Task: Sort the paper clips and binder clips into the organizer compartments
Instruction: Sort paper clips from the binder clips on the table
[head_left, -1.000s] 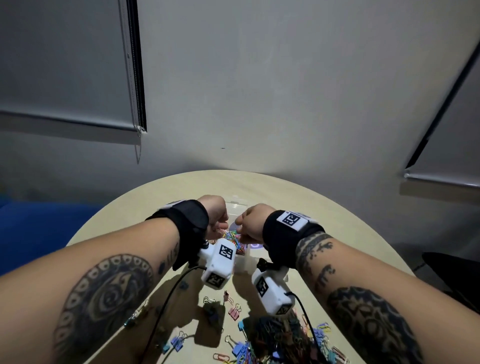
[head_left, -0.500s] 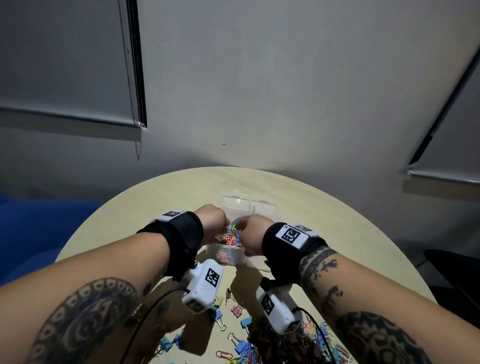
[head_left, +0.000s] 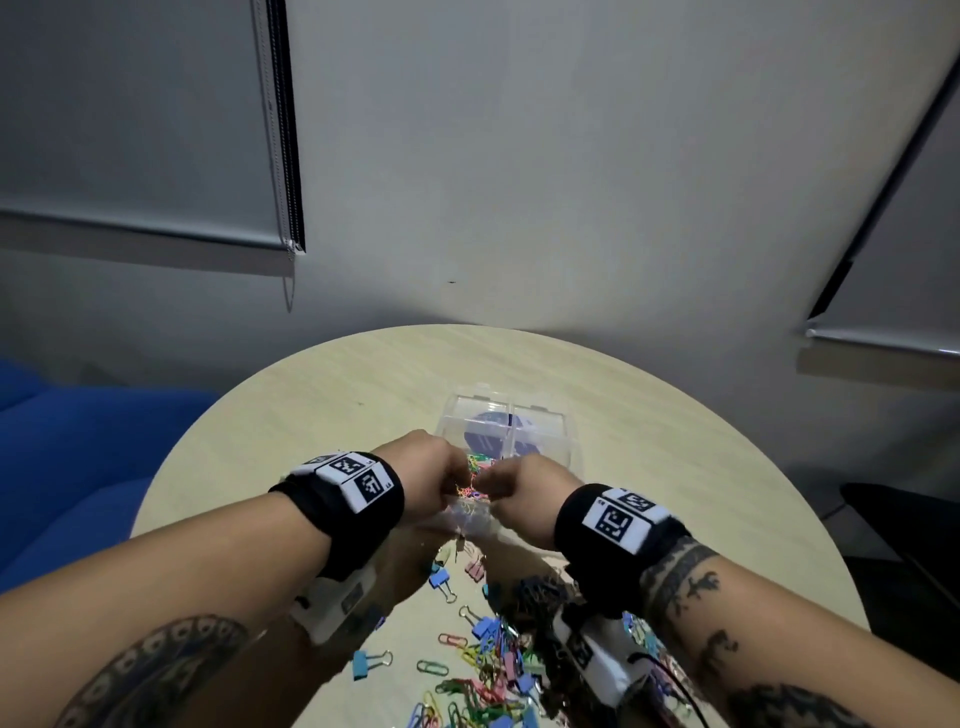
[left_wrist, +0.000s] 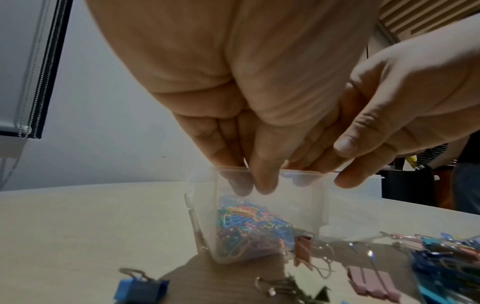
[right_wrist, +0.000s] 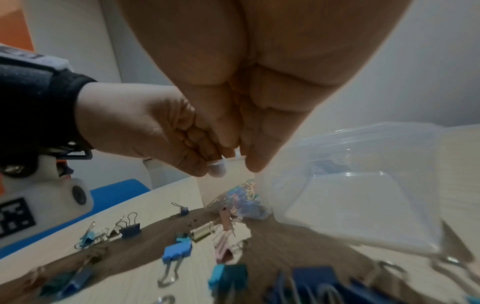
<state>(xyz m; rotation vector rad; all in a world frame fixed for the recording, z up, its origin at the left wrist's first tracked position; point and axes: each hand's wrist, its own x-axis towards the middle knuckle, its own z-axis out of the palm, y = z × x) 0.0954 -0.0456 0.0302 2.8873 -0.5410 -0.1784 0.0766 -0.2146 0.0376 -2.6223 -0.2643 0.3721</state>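
A clear plastic organizer (head_left: 567, 441) stands in the middle of the round table. Its near-left compartment (left_wrist: 306, 205) holds a heap of coloured paper clips (left_wrist: 249, 224), also visible from the right wrist (right_wrist: 246, 195). My left hand (head_left: 457, 488) and right hand (head_left: 496, 483) meet over that compartment. A tangle of paper clips (head_left: 470, 480) shows between them. The left fingers (left_wrist: 262, 181) are bunched and dip below the rim. The right hand (left_wrist: 363, 144) has its fingers curled down at the same rim. What the fingertips hold is hidden in both wrist views.
Loose binder clips lie on the table (head_left: 322, 415) in front of the organizer: a blue one (head_left: 441, 579), a pink one (left_wrist: 371, 281), another blue one (left_wrist: 140, 290). A mixed pile of clips (head_left: 498, 670) sits near the front edge under my right forearm. A blue seat (head_left: 78, 467) is at left.
Both hands, with the clump of paper clips between them, have come down onto the near-left compartment. The view has tilted, so more of the organizer shows behind the hands.
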